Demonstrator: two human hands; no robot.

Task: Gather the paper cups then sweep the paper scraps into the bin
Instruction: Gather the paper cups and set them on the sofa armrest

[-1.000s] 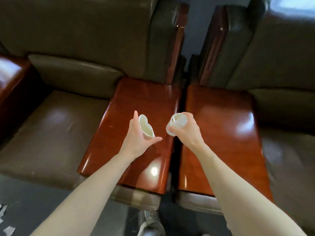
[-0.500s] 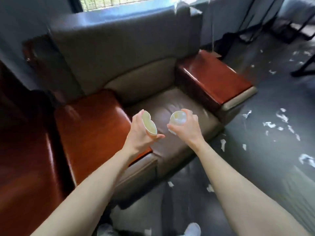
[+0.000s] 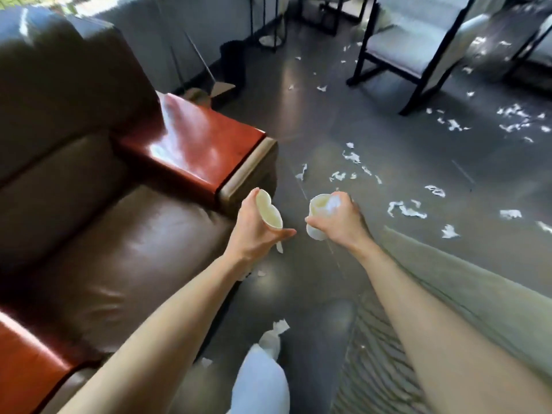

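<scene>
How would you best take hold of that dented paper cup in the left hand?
Judging from its pose, around the side wall of the paper cup, just under the rim, coming from the right. The left hand covers its left side and base, and the dented rim looks too soft to pinch.

Brn leather armchair [image 3: 119,249], grey flr [image 3: 373,138]
</scene>
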